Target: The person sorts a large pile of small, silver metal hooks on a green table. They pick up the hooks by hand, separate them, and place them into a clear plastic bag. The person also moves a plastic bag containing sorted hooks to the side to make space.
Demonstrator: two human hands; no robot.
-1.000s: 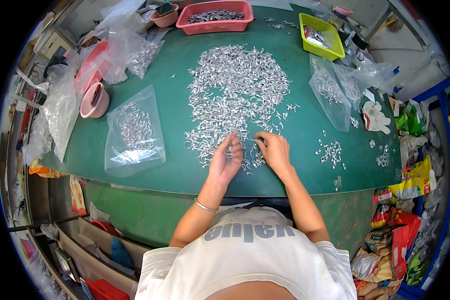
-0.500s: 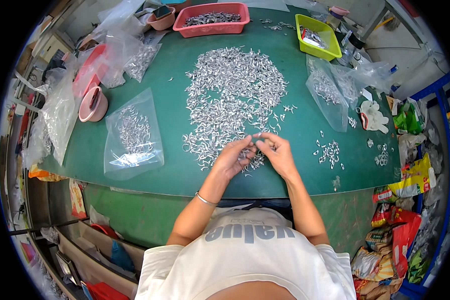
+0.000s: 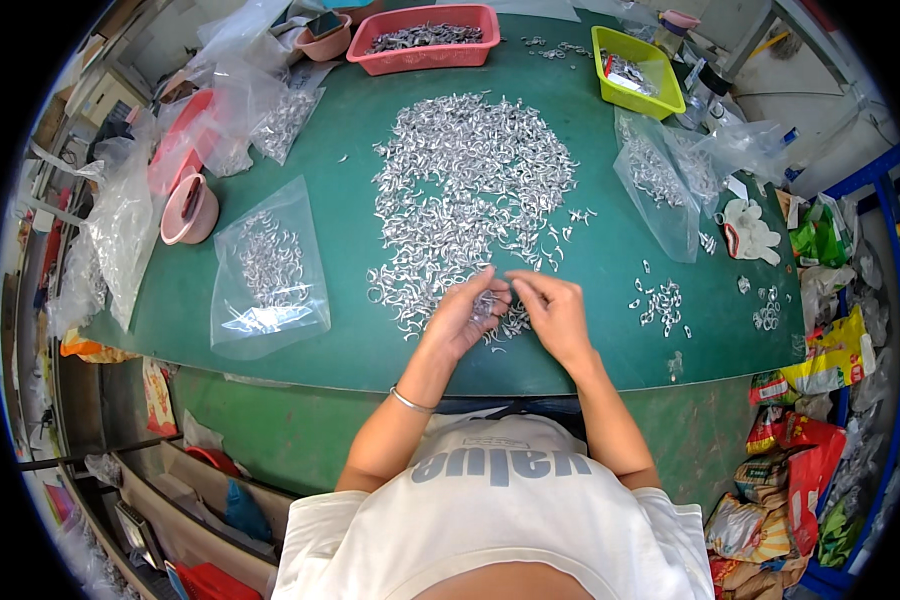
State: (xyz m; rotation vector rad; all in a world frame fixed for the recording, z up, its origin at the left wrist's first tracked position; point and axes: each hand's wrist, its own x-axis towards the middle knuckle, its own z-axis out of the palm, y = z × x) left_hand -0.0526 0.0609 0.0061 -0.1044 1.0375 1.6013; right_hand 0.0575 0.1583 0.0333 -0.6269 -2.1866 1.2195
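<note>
When viewed from above, showed a large green table [image 3: 355, 340] and, spread over its middle, a broad heap of small curved silver pieces [image 3: 475, 180]. Beyond the heap, had a pink tray [image 3: 420, 62] filled with darker pieces; to the heap's left, a clear bag [image 3: 270, 268] lying flat with silver pieces inside; at the far right, a yellow-green basket [image 3: 635, 102].

Held the left hand [image 3: 460, 318] at the heap's near edge, fingers curled narrow, apparently around some silver pieces; could not tell for certain because of blur. Held the right hand [image 3: 558, 315] just beside it, thumb and forefinger nearly together; could not tell of any piece between them.

Had drawn the fingertips slightly apart, after almost meeting half a second earlier, leaving a narrow gap between the hands. Judging by that gap, had probably ended one brief contact between the hands, without going far from the heap.
</note>
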